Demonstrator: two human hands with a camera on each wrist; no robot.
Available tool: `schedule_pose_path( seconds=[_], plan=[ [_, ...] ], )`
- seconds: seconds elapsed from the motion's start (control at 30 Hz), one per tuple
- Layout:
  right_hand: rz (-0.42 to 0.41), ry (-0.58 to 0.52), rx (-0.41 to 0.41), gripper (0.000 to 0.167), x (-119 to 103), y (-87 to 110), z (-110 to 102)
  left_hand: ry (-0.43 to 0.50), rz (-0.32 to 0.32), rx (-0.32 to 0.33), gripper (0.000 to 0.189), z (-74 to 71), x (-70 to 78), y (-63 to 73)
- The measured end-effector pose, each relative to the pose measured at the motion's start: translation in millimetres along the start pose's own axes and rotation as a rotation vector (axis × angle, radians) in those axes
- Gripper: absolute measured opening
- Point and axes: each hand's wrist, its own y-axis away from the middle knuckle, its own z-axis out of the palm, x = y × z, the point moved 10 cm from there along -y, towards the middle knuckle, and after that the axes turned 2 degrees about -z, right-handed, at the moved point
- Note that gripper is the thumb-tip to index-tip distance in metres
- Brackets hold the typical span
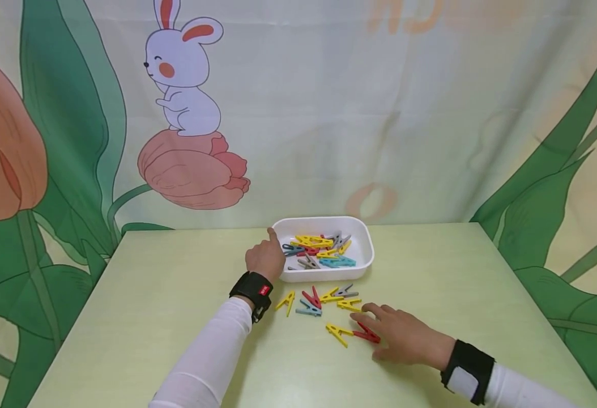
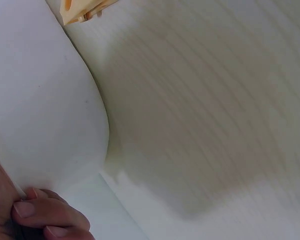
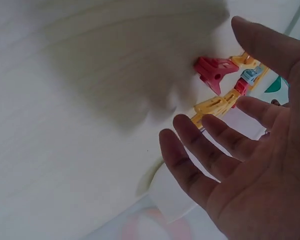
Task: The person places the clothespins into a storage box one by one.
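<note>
My left hand (image 1: pixel 266 258) grips the left end of a white plastic tub (image 1: pixel 324 276). In the left wrist view its curled fingers (image 2: pixel 52 212) lie at the tub's rim. Several yellow, red, grey and teal clothespins lie inside the tub. My right hand (image 1: pixel 405 337) is spread just above the table, its fingers apart and holding nothing. Closest to it is a red clothespin (image 1: pixel 367 333), which also shows beyond the fingertips in the right wrist view. A yellow clothespin (image 1: pixel 338 333) lies left of the red one, and another yellow clothespin (image 1: pixel 349 305) is near the fingertips.
In front of the tub lie more loose clothespins: a yellow one (image 1: pixel 286 303), a red one (image 1: pixel 312 297), a blue one (image 1: pixel 308 308), and a grey one (image 1: pixel 346 291). The pale wooden table (image 1: pixel 150 306) ends at a printed curtain (image 1: pixel 298 113) behind the tub.
</note>
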Motion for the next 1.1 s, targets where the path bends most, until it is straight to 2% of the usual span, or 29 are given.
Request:
schedule_pose_path(
  seconds=[0.17,0.5,0.87,1.1],
  plan=[
    [-0.038,0.056,0.005,0.062,-4.2,-2.2,3.1,0.000,0.003,0.007,0.062,-0.2,0.2,-0.8],
    [-0.135,0.128,0.074,0.031,-13.8,-3.8,3.4,0.000,0.006,0.014,0.062,0.8,-0.5,-1.6],
    [-0.143,0.110,0.079,0.026,-12.5,-4.7,6.8,0.003,0.001,0.003,0.062,1.0,-0.3,-1.1],
    [-0.133,0.090,0.083,0.025,-13.8,-0.3,-4.1,-0.002,0.022,0.048,0.061,-3.1,1.3,1.6]
  ],
)
